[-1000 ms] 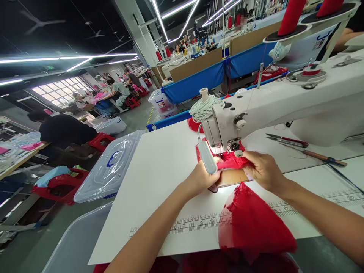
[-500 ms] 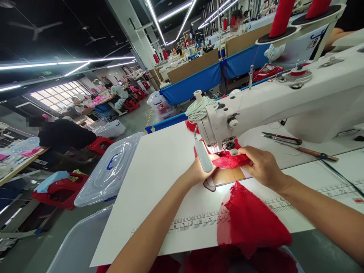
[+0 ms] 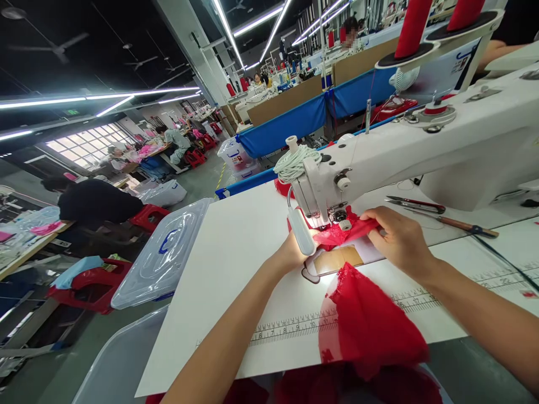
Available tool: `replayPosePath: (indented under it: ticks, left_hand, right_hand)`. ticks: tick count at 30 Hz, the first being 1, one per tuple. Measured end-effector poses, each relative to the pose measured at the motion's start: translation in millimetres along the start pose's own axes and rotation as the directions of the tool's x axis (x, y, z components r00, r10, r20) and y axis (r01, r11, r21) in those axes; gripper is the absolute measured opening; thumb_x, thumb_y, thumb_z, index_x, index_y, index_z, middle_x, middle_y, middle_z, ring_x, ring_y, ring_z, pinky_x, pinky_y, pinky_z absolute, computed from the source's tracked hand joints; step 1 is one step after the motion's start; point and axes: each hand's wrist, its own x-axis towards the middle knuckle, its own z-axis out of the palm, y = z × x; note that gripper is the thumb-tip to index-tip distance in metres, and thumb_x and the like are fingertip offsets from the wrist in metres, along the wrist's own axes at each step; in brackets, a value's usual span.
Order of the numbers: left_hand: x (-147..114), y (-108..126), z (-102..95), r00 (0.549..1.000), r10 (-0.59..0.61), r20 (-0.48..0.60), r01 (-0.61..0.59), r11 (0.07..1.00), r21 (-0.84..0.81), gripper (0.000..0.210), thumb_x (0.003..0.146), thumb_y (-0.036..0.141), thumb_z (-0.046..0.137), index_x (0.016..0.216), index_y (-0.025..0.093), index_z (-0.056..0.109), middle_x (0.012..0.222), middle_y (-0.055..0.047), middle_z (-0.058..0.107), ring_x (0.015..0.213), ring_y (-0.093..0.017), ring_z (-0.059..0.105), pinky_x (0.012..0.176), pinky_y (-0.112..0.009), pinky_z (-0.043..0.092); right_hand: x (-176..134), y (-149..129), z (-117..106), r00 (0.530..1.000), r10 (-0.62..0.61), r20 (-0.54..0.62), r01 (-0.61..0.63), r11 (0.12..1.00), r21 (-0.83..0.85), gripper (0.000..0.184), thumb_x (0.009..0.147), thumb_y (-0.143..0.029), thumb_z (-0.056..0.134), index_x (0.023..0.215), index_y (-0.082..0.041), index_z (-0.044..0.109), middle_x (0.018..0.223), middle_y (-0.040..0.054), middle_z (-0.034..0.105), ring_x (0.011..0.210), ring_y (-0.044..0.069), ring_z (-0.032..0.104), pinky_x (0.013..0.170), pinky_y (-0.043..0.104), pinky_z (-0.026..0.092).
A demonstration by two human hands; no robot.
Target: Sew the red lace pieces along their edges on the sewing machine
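Under the needle of the white sewing machine (image 3: 322, 188) lies a piece of red lace fabric (image 3: 337, 234). My right hand (image 3: 398, 238) pinches its right end between thumb and fingers, pulling it taut beside the presser foot. At the left end, my left hand (image 3: 290, 252) is closed on the fabric's edge; a small lit lamp (image 3: 302, 231) hides part of its fingers. Nearer me, a second red fabric piece (image 3: 374, 322) with a sheer left edge hangs over the table's front edge.
Thread snips (image 3: 415, 204) and a wooden-handled tool (image 3: 465, 225) lie right of the needle. A ruler strip (image 3: 290, 328) runs along the white table (image 3: 219, 269). Left of the table stands a lidded clear plastic box (image 3: 164, 252). Red thread cones (image 3: 412, 28) stand above the machine.
My right hand has shifted slightly right and stretched out more of the red lace fabric beside the needle. My left hand stays nearly where it was. The view has shifted slightly.
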Motion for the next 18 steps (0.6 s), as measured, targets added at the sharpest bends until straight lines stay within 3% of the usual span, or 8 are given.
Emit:
replayPosePath:
  ticks: [4, 7, 9, 13, 18]
  left_hand:
    - [-9.4, 0.8, 8.0, 0.997, -0.07, 0.014, 0.07, 0.997, 0.034, 0.03, 0.079, 0.042, 0.074, 0.073, 0.02, 0.057, 0.067, 0.003, 0.054, 0.061, -0.013, 0.05, 0.056, -0.026, 0.04]
    - [-16.9, 2.8, 20.1, 0.991, -0.116, -0.065, 0.122, 0.989, 0.085, 0.028, 0.082, 0.043, 0.072, 0.085, 0.021, 0.054, 0.067, 0.005, 0.053, 0.055, -0.012, 0.049, 0.051, -0.025, 0.039]
    - [-19.0, 4.4, 27.8, 0.983, -0.113, -0.145, 0.133, 0.982, 0.137, 0.03, 0.083, 0.043, 0.072, 0.081, 0.022, 0.05, 0.07, 0.004, 0.052, 0.059, -0.012, 0.049, 0.052, -0.025, 0.039]
    - [-17.1, 3.1, 36.0, 0.971, -0.029, -0.238, 0.097, 0.956, 0.276, 0.037, 0.08, 0.025, 0.066, 0.063, 0.022, 0.034, 0.066, 0.003, 0.041, 0.065, -0.014, 0.045, 0.057, -0.027, 0.038]
    - [-18.2, -5.6, 33.9, 0.972, 0.148, -0.183, -0.047, 0.884, 0.464, 0.031, 0.078, 0.013, 0.058, 0.06, 0.022, 0.035, 0.065, 0.002, 0.043, 0.067, -0.016, 0.046, 0.065, -0.03, 0.043]
  right_hand:
    - [3.1, -3.2, -1.6, 1.0, -0.024, -0.006, 0.024, 0.999, 0.027, 0.031, 0.079, 0.003, 0.049, 0.094, -0.024, 0.055, 0.076, -0.0022, 0.066, 0.061, 0.013, 0.063, 0.055, 0.024, 0.049]
    - [3.1, -3.0, -0.7, 0.999, -0.034, -0.016, 0.034, 0.999, 0.029, 0.029, 0.082, 0.001, 0.05, 0.095, -0.024, 0.055, 0.076, -0.002, 0.066, 0.062, 0.013, 0.063, 0.056, 0.024, 0.049]
    - [2.9, -2.9, -0.2, 0.999, -0.036, -0.02, 0.036, 0.999, 0.025, 0.029, 0.082, 0.001, 0.049, 0.095, -0.025, 0.055, 0.076, -0.0021, 0.066, 0.063, 0.014, 0.064, 0.056, 0.024, 0.049]
    - [3.3, -4.9, -1.7, 1.0, -0.017, -0.012, 0.017, 0.999, 0.033, 0.027, 0.084, -0.001, 0.049, 0.094, -0.025, 0.055, 0.078, -0.0019, 0.068, 0.064, 0.014, 0.065, 0.058, 0.025, 0.05]
    - [3.2, -4.3, -6.5, 0.996, 0.012, 0.087, -0.017, 0.998, 0.059, 0.027, 0.083, -0.003, 0.048, 0.095, -0.026, 0.055, 0.078, -0.0005, 0.069, 0.064, 0.016, 0.065, 0.058, 0.027, 0.05]
